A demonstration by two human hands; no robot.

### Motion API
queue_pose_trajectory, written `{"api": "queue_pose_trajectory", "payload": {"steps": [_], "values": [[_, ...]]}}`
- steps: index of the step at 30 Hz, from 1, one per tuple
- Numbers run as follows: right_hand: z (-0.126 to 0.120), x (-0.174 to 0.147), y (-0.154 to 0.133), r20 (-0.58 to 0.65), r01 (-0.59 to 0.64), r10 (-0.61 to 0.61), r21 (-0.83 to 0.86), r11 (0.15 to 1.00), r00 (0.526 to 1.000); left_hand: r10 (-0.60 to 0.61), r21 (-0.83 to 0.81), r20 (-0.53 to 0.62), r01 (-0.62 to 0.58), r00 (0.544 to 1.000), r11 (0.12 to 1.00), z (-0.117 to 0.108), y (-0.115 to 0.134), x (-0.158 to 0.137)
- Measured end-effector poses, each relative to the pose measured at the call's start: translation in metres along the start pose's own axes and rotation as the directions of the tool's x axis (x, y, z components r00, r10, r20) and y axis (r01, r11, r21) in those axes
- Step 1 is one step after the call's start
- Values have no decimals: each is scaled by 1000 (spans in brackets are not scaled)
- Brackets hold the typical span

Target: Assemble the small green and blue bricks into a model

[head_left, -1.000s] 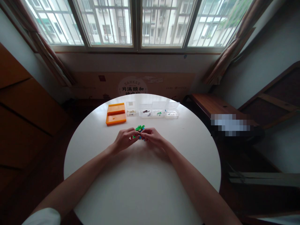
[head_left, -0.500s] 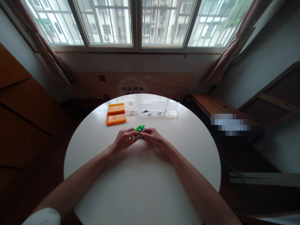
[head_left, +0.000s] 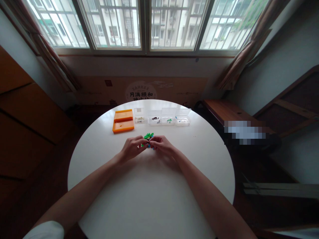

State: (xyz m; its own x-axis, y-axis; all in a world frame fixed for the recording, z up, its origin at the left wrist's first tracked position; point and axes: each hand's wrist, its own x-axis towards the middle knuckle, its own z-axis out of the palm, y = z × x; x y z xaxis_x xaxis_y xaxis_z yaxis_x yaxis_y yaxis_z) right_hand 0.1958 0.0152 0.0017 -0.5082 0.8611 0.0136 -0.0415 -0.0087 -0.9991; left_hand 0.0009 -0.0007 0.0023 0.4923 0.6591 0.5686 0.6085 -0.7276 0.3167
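Between my hands, over the middle of the white table, is a small building-block model [head_left: 149,136] with bright green leaf-like pieces on top and blue and dark parts lower down. My left hand [head_left: 133,147] is closed on its left side, thumb and fingers pinching. From the right, my right hand [head_left: 161,144] pinches the model near its middle, the fingertips almost meeting those of the left. A tiny dark part shows at the fingertips; its exact shape is too small to tell. My fingers hide much of the model's lower half.
Beyond my hands stand an orange tray [head_left: 123,126] and several clear plastic boxes with raised lids: one with pale pieces [head_left: 139,120], one with dark pieces [head_left: 155,118], one with green pieces [head_left: 169,120] and one with blue bits [head_left: 182,121]. The round table [head_left: 149,199] carries them all.
My fingertips have shifted very slightly at the model, with a bit more of the dark part showing. Otherwise both hands and the boxes stay in place.
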Motion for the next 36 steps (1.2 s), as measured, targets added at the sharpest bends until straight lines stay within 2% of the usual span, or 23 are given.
{"api": "queue_pose_trajectory", "payload": {"steps": [23, 36], "values": [[1, -2, -2, -3, 20, -20, 32, 999, 1000, -11, 15, -14, 11, 1000, 1000, 1, 1, 0], [3, -3, -8, -11, -7, 7, 26, 1000, 1000, -21, 9, -2, 21, 1000, 1000, 0, 3, 0]]}}
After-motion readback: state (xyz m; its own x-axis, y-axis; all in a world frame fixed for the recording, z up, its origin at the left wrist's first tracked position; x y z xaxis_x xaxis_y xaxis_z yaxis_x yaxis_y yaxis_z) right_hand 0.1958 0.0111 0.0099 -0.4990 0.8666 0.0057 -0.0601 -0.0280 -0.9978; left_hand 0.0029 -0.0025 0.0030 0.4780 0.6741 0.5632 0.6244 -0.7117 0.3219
